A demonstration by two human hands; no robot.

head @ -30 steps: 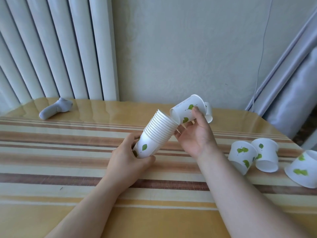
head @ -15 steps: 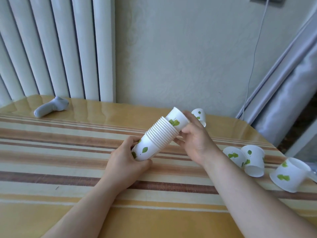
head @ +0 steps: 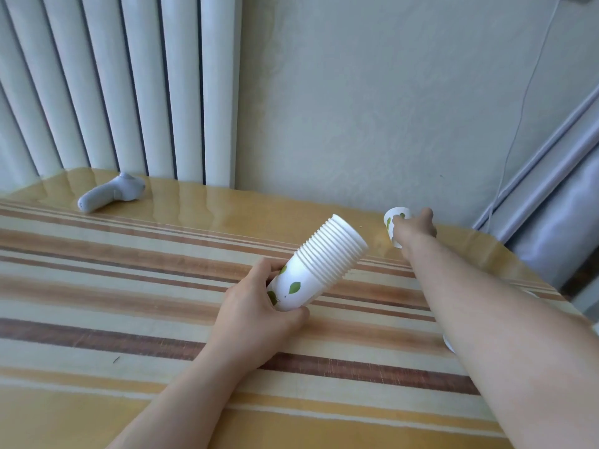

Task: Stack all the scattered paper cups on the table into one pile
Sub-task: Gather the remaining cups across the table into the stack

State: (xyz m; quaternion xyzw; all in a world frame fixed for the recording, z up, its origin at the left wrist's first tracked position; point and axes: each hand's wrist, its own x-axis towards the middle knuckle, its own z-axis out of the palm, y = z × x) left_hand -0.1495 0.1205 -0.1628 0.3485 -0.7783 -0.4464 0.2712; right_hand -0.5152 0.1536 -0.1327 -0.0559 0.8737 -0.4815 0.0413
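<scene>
A tall pile of nested white paper cups (head: 327, 257) with green leaf prints is tilted up and to the right, its open mouths facing the far right. My left hand (head: 259, 315) is wrapped around the pile's bottom cup, just above the striped table (head: 129, 286). My right hand (head: 416, 230) is stretched out to the table's back edge, fingers curled around a single leaf-print paper cup (head: 393, 218) lying on its side there. A sliver of another cup (head: 448, 343) shows under my right forearm; the rest of it is hidden.
A grey handheld device (head: 110, 192) lies at the back left of the table. White radiator pipes (head: 129, 85) and a wall stand behind. A grey curtain (head: 557, 202) hangs beyond the table's rounded right corner.
The cup my right hand held has been pushed into the pile. That hand then left the pile and reached to the lone cup at the back. The view shifted right.
</scene>
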